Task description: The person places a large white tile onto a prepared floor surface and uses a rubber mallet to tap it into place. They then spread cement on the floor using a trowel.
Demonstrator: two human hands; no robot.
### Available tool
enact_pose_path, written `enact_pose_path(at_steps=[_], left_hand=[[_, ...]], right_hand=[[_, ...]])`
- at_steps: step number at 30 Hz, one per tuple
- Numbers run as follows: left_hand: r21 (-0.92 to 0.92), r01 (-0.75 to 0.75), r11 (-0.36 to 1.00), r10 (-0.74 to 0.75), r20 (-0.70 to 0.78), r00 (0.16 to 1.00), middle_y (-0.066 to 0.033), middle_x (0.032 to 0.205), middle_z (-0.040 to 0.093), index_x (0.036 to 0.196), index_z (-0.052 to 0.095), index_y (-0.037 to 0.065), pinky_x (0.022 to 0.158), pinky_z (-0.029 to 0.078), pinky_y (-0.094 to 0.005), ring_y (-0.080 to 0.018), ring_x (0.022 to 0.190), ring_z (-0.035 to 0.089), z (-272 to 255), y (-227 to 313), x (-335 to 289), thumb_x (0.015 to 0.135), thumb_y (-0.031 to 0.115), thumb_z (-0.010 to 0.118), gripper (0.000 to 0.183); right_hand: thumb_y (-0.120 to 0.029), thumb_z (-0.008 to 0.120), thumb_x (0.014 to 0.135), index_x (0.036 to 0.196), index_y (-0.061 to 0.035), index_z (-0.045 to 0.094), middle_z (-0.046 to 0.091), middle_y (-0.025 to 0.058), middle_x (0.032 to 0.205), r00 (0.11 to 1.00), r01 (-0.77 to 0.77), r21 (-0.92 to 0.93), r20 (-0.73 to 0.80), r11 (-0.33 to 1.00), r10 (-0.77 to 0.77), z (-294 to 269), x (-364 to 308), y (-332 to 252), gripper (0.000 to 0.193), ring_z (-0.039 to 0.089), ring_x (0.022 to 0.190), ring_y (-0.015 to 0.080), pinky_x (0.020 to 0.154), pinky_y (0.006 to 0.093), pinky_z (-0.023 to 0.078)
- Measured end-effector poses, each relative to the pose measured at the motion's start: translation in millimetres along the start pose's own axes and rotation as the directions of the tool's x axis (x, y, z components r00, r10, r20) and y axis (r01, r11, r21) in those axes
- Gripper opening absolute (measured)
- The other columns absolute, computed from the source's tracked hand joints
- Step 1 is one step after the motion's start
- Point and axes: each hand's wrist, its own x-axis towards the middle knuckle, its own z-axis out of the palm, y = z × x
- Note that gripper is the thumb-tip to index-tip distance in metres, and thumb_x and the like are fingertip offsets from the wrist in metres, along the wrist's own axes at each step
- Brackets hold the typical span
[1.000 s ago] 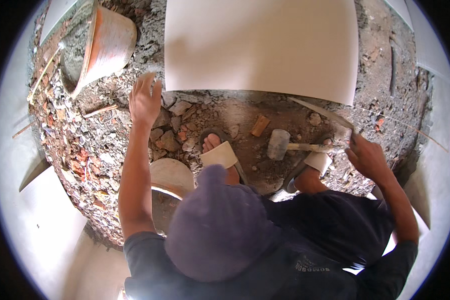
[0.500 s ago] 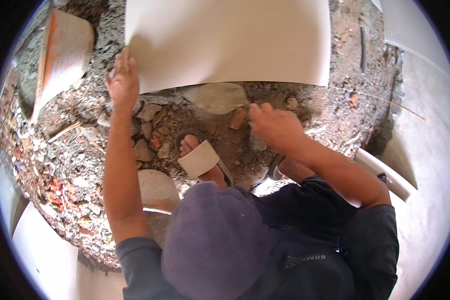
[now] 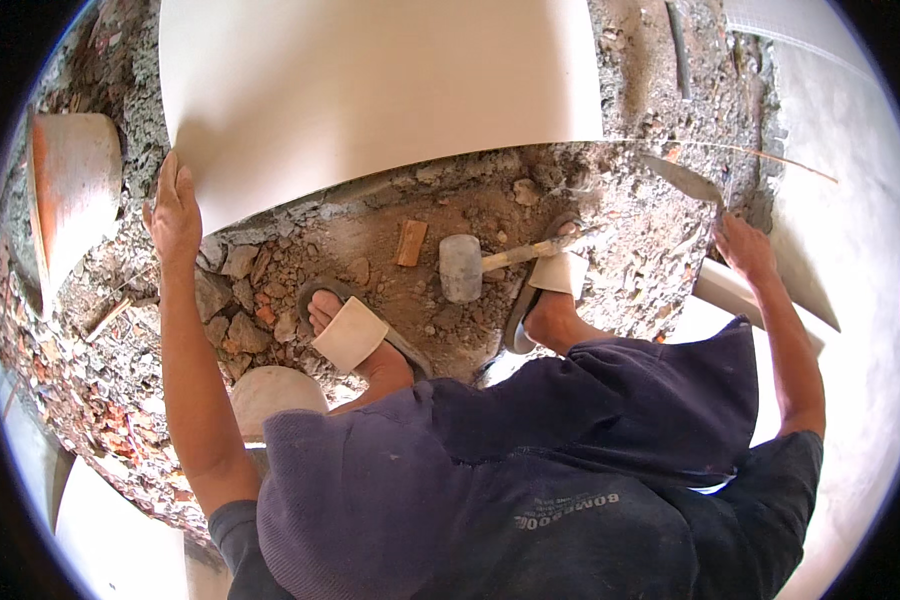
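A large cream tile lies over the mortar bed in front of me. My left hand rests against its near-left corner, fingers stretched along the edge. Out to the right, my right hand is closed round the handle of a pointed trowel. Its blade points left, just beyond the tile's near-right corner. A mallet with a grey head and wooden handle lies on the dirt by my right foot. Left of it is a brick piece.
A thin string runs right from the tile's corner. At the left stands a mortar-stained pan; a rounded pale object sits near my left foot. Rubble covers the ground between. A white channel-shaped piece lies at the right.
My right hand has carried the trowel from the tile's near edge out to the right, uncovering the mallet. The view has shifted, and my left hand remains at the tile's corner.
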Motion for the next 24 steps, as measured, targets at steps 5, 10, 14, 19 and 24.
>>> enact_pose_path(at_steps=[5, 10, 14, 19, 24], left_hand=[[-0.046, -0.056, 0.997, 0.058, 0.037, 0.998, -0.0106, 0.145, 0.047, 0.147, 0.036, 0.016, 0.116, 0.010, -0.0517, -0.0285, 0.134, 0.043, -9, 0, 3, 0.102, 0.049, 0.030, 0.056], [-0.027, -0.021, 0.999, 0.024, 0.125, 0.992, -0.0159, 0.149, 0.040, 0.148, 0.034, 0.015, 0.116, 0.016, -0.0523, -0.0363, 0.133, 0.044, -27, 3, 7, 0.100, 0.052, 0.031, 0.060], [0.064, -0.160, 0.985, 0.155, 0.080, 0.985, -0.0172, 0.146, 0.043, 0.145, 0.038, 0.011, 0.113, 0.024, -0.0508, -0.0336, 0.136, 0.039, -41, 9, 14, 0.102, 0.045, 0.036, 0.055], [0.054, -0.215, 0.975, 0.206, 0.135, 0.969, -0.0180, 0.148, 0.040, 0.146, 0.037, 0.009, 0.114, 0.021, -0.0514, -0.0318, 0.139, 0.034, -52, 38, 22, 0.102, 0.043, 0.038, 0.055], [0.336, -0.340, 0.878, 0.231, 0.324, 0.917, -0.0100, 0.153, 0.034, 0.148, 0.034, 0.014, 0.117, 0.014, -0.0503, -0.0261, 0.145, 0.022, -80, 104, 35, 0.099, 0.047, 0.043, 0.059]], right_hand=[[-0.044, 0.056, 0.095, 0.101, -0.0141, 0.060, 0.068, 0.0073, 0.084, 0.946, 0.302, 0.456, -0.254, 0.837, -0.203, 2, -11, -52, 0.031, 0.066, 0.067, 0.0246, 0.060, 0.0362, 0.057], [-0.051, 0.047, 0.097, 0.110, -0.0160, 0.056, 0.068, 0.0061, 0.087, 0.957, 0.266, 0.624, -0.083, 0.735, -0.277, 4, 36, -157, 0.039, 0.065, 0.070, 0.0224, 0.065, 0.0395, 0.056], [-0.044, 0.052, 0.093, 0.109, -0.0154, 0.054, 0.066, 0.0136, 0.089, 0.919, 0.242, 0.745, 0.030, 0.621, -0.394, 9, 13, -196, 0.032, 0.066, 0.082, 0.0351, 0.073, 0.0467, 0.052], [-0.042, 0.055, 0.092, 0.101, -0.0118, 0.053, 0.066, 0.0129, 0.086, 0.936, 0.295, 0.693, -0.073, 0.657, -0.344, 4, -2, -202, 0.032, 0.065, 0.076, 0.0360, 0.067, 0.0474, 0.051], [-0.043, 0.057, 0.092, 0.107, -0.0105, 0.058, 0.066, 0.0128, 0.089, 0.993, 0.097, 0.851, -0.047, 0.516, -0.109, 30, -5, -174, 0.035, 0.066, 0.080, 0.0334, 0.070, 0.0429, 0.052]])
